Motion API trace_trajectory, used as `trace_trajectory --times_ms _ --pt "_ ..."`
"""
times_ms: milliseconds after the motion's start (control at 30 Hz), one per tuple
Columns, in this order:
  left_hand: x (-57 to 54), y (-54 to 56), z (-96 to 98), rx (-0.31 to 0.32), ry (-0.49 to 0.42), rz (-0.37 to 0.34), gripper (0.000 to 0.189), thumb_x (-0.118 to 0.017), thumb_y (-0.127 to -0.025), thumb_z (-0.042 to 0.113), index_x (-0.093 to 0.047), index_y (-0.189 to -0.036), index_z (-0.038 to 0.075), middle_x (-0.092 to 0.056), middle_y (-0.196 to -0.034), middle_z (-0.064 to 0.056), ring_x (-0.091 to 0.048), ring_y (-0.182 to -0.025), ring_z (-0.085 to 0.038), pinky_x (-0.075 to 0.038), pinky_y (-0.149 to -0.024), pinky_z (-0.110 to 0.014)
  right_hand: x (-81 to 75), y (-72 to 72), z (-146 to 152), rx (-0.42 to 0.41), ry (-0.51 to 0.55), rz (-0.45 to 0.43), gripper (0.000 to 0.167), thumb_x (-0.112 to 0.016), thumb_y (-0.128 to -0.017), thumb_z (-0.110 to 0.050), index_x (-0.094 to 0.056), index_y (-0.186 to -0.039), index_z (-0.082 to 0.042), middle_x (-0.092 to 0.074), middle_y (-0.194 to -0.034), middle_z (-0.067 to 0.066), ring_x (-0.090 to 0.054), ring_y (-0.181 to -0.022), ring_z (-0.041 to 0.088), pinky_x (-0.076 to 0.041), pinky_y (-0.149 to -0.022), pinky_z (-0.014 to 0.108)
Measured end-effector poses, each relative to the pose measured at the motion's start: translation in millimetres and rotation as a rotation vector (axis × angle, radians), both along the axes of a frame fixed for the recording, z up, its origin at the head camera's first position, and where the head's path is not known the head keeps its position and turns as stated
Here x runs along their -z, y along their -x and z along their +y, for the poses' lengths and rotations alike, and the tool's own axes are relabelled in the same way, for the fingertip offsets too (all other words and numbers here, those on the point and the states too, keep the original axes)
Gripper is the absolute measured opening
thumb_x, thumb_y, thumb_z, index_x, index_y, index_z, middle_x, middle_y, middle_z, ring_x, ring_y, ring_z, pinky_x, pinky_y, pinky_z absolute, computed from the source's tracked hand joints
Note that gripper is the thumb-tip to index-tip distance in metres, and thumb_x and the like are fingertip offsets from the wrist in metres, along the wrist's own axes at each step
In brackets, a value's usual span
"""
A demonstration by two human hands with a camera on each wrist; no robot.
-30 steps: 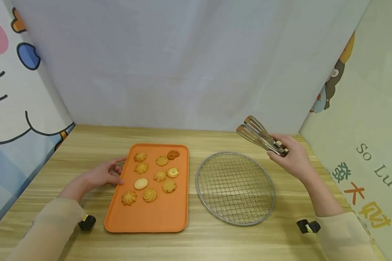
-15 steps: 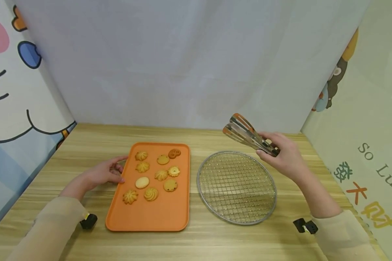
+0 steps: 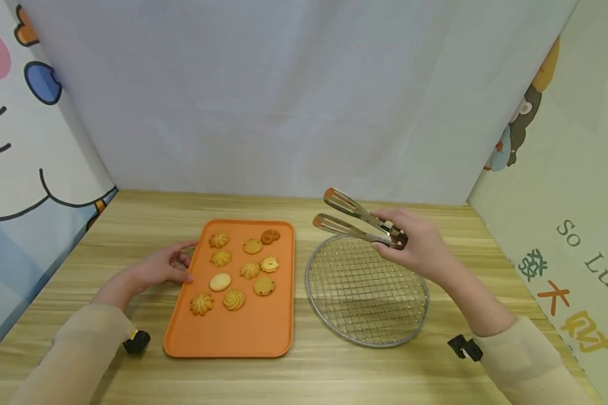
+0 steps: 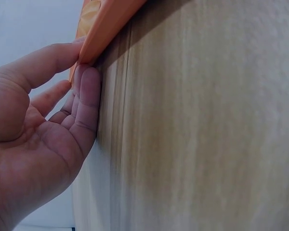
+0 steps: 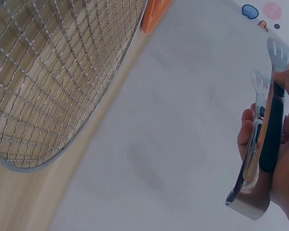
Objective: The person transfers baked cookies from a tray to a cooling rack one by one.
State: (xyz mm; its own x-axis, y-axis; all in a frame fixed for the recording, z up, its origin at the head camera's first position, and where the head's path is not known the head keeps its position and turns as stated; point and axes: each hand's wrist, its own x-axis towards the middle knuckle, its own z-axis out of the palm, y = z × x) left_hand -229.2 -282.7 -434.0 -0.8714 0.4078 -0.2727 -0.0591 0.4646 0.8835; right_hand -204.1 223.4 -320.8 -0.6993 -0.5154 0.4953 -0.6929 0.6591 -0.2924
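Seemingly poised to pick cookies, the right hand gripped parted tongs, the left hand pinched the tray; reaching left looked next.

Head view downward; wrists' close; tray seemingly shared.

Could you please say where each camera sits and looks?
Head: on the head, facing forward and down at orange tray, tongs, wire rack; left hand and right hand show.
Left wrist: on that wrist, facing tray edge and tabletop; left hand shows.
Right wrist: on that wrist, facing tongs and rack; right hand partly shows.
Head and right wrist views share tongs, rack.
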Motion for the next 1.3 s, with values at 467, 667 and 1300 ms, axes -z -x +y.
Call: trace_trajectory --times_ms 467,667,1300 --pt "1.2 0.6 0.5 0.003 -0.004 -0.007 0.091 -0.072 -0.082 0.008 -0.012 -0.151 0.001 -0.042 -0.104 -0.018 -0.053 -0.081 -0.019 -0.047 -0.072 -0.029 14.3 1.7 -28.9 -0.123 -0.095 0.009 0.048 -0.076 -0.080 -0.021 -0.060 -0.124 -0.014 -0.060 -0.109 0.000 -0.047 -0.064 0.005 -0.041 -0.054 0.020" --pt "3.2 1.4 0.3 0.000 0.003 -0.006 0.091 -0.072 -0.082 0.008 -0.012 -0.151 0.002 -0.042 -0.104 -0.017 -0.052 -0.081 -0.019 -0.047 -0.072 -0.030 23.8 1.9 -43.3 -0.177 -0.124 0.000 0.047 -0.074 -0.081 -0.021 -0.059 -0.125 -0.015 -0.061 -0.113 0.001 -0.056 -0.072 0.007 -0.048 -0.060 0.024" --pt "4.3 3.4 1.3 -0.001 0.001 -0.016 0.091 -0.071 -0.083 0.006 -0.011 -0.151 0.001 -0.042 -0.104 -0.018 -0.055 -0.082 -0.020 -0.048 -0.072 -0.030 65.7 12.1 -78.9 -0.220 -0.312 -0.049 0.043 -0.074 -0.079 -0.029 -0.064 -0.118 -0.016 -0.064 -0.112 -0.001 -0.063 -0.085 0.011 -0.051 -0.066 0.024"
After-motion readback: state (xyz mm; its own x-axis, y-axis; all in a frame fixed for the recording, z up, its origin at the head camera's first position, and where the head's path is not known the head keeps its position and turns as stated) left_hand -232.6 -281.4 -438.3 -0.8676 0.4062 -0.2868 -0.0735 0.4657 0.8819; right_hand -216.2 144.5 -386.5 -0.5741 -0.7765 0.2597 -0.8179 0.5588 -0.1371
